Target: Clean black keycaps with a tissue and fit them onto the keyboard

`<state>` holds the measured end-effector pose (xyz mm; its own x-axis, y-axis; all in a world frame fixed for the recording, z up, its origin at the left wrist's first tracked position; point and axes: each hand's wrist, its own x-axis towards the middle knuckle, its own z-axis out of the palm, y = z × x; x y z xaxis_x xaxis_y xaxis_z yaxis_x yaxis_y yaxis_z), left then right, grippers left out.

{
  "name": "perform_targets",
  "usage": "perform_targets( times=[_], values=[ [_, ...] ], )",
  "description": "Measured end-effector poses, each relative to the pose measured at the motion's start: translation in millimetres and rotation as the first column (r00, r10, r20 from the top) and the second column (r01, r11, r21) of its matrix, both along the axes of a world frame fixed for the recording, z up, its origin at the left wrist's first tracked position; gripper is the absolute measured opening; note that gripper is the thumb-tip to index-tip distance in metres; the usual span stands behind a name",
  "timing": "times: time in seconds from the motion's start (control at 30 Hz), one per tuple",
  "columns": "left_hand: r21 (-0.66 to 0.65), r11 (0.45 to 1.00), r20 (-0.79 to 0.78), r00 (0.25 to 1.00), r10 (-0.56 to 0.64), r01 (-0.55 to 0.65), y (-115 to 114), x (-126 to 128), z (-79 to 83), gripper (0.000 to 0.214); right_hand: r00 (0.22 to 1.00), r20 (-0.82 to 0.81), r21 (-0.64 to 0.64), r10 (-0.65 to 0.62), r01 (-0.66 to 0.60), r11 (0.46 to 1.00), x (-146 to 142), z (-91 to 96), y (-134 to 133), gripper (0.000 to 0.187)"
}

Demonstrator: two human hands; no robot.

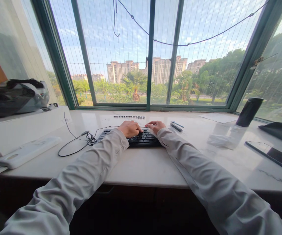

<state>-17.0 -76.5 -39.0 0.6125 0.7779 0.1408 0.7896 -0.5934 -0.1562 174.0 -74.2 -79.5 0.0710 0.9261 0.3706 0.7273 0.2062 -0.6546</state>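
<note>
At a counter [141, 168] under a broad window [151, 81], a person in grey sleeves works by daylight, both arms stretched forward. A white box [35, 125] fills the left end and serves as a stand for dark gear [13, 98], which sits clear of the work surface. Midway along, squarely before the person and probably set there so both hands meet comfortably, lies the black keyboard [146, 142]. In front of the box, a white power strip [30, 151] lies slantwise; at far right rest a phone [275, 158] and an upright black bottle [249, 112], seemingly parked out of the arms' way. The left hand [130, 128] is curled, fingers bent down onto the keys, perhaps also steadying the board; the right hand [156, 125] brings thumb and fingertips together above its back edge. Whether either grasps anything small cannot be told. A cable [91, 140] lies bunched at left, off the keys. Pens [176, 126] lie just beyond the right hand, within easy reach. Smallest of all, black pieces [129, 117] stand in a row behind the keyboard, apparently lined up to keep their order.
</note>
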Motion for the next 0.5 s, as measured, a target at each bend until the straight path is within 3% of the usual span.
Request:
perform_targets(
  times=[0.5],
  values=[
    [0.024, 1.000, -0.006, 1.000, -0.010, 0.010, -5.5, 6.9, 2.1, 0.035, 0.999, -0.030, -0.014, 0.020, -0.020, 1.000, 3.4, -3.5, 3.0, 0.036]
  ],
)
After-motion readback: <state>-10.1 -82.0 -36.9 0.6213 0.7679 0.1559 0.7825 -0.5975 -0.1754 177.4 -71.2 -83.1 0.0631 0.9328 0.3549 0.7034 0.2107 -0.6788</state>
